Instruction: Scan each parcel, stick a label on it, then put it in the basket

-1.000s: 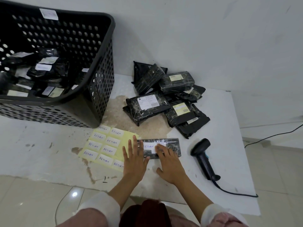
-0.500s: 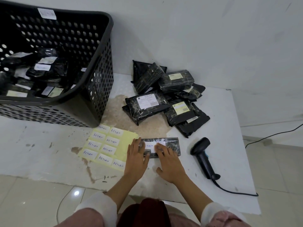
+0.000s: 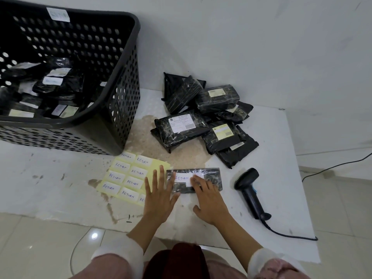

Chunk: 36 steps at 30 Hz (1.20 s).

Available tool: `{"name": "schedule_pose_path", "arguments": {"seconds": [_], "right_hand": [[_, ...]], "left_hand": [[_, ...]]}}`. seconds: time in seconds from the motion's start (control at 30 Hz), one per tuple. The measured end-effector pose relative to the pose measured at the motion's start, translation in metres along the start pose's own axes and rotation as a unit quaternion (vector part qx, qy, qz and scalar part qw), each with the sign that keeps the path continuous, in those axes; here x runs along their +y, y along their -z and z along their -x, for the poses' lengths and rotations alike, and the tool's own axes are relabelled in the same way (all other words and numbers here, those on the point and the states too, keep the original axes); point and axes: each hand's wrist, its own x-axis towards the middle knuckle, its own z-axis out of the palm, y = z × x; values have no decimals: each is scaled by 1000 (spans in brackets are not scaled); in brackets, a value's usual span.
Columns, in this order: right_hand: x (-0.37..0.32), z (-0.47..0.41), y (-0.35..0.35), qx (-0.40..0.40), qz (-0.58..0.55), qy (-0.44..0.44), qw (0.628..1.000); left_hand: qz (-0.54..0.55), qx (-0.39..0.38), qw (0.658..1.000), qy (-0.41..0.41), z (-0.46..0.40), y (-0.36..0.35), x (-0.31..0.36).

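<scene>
Basket (image 3: 122, 81) far left w/ labelled parcels. Label sheet (image 3: 128, 178) next. Left hand (image 3: 159, 196) flat, fingers spread, on parcel (image 3: 211, 178) edge. Right hand (image 3: 209, 200) fingers straight, pressing label (image 3: 182, 178). Scanner (image 3: 249, 190) right; parcel pile (image 3: 205, 119) behind.

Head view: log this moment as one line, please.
step: pressing label | left hand flat beside parcel | right hand smoothing RETURN label | scanner idle on table | basket not yet reached
</scene>
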Motion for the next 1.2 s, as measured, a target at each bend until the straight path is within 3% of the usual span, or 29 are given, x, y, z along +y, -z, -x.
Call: {"name": "schedule_pose_path", "arguments": {"seconds": [0.2,0.33,0.43,0.5,0.57,0.63,0.7,0.87,0.97,1.07,1.2], "right_hand": [[1,1,-1,1,3,1,1000],[0,0,0,-7,-5,-1,1000],[0,0,0,-5,-10,-4,1000],[0,0,-1,-6,-8,-1,1000],[0,1,-2,-8,-5,0,1000],[0,1,-3,-10,-3,-2,1000],[0,1,-4,-15,-4,-3,1000],[5,2,-3,9,-72,4,997],[3,2,-1,64,-179,-29,981],[1,0,5,123,-242,-69,960],[0,-8,30,228,-301,-118,918]], "left_hand": [[53,-22,997,50,0,-4,14],[242,-67,963,100,-5,-15,37],[331,-28,939,85,-7,-9,40],[298,-8,952,62,-7,-10,35],[178,8,984,27,-5,-13,26],[108,-14,994,14,-5,-12,21],[128,-34,990,44,-6,-7,26],[275,29,949,153,-17,14,31],[391,70,901,174,-19,30,25],[466,58,859,202,-25,45,25],[534,89,826,159,-36,81,23]]}}
